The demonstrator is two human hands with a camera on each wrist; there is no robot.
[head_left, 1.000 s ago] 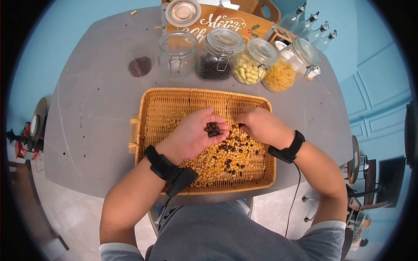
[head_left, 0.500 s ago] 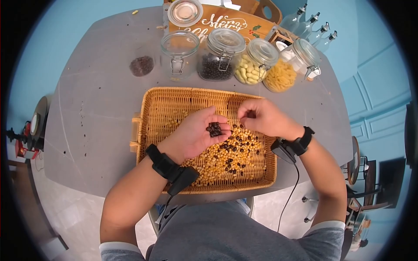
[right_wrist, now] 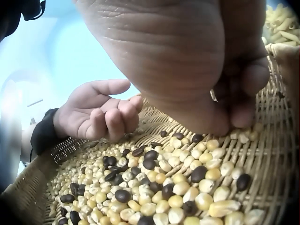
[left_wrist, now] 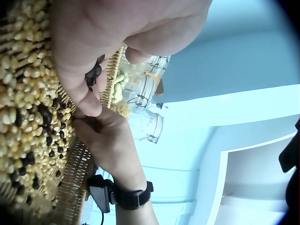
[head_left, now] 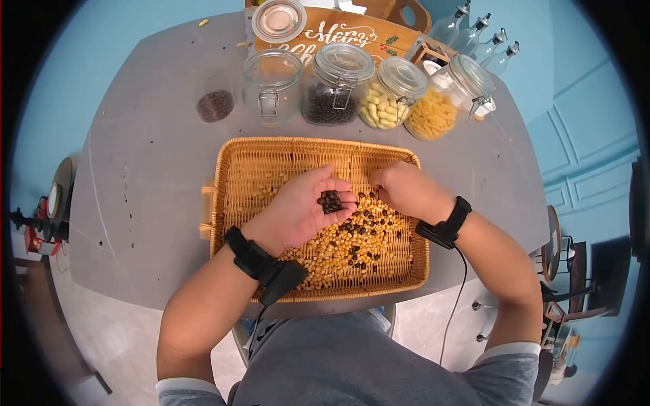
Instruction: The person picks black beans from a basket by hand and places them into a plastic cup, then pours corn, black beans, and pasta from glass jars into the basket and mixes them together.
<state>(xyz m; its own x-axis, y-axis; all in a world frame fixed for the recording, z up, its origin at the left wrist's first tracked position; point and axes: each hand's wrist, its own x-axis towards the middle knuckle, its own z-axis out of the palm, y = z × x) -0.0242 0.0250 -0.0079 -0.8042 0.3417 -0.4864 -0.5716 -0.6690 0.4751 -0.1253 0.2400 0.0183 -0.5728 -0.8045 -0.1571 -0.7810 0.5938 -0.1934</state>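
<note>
A wicker basket (head_left: 318, 141) holds yellow corn kernels (head_left: 328, 252) mixed with dark beans (right_wrist: 149, 164). My left hand (head_left: 298, 211) is palm up over the middle of it, with a small heap of dark beans (head_left: 330, 201) on its relaxed, slightly bent fingers. To its right, my right hand (head_left: 409, 192) points down into the basket with curled fingers. In the right wrist view its fingertips (right_wrist: 241, 115) come right down to the kernels near the wicker; I cannot tell whether a bean is between them.
Behind the basket stand a small glass of brown beans (head_left: 215, 106), an empty clip jar with its lid up (head_left: 272, 88), a jar of dark beans (head_left: 332, 101), a jar of peanuts (head_left: 384, 108) and a jar of pasta (head_left: 431, 116). Glass bottles (head_left: 474, 39) are farther back.
My right hand lifted slightly from the kernels and turned, then came back down over them beside the left fingers. The left hand keeps its place with the beans on it.
</note>
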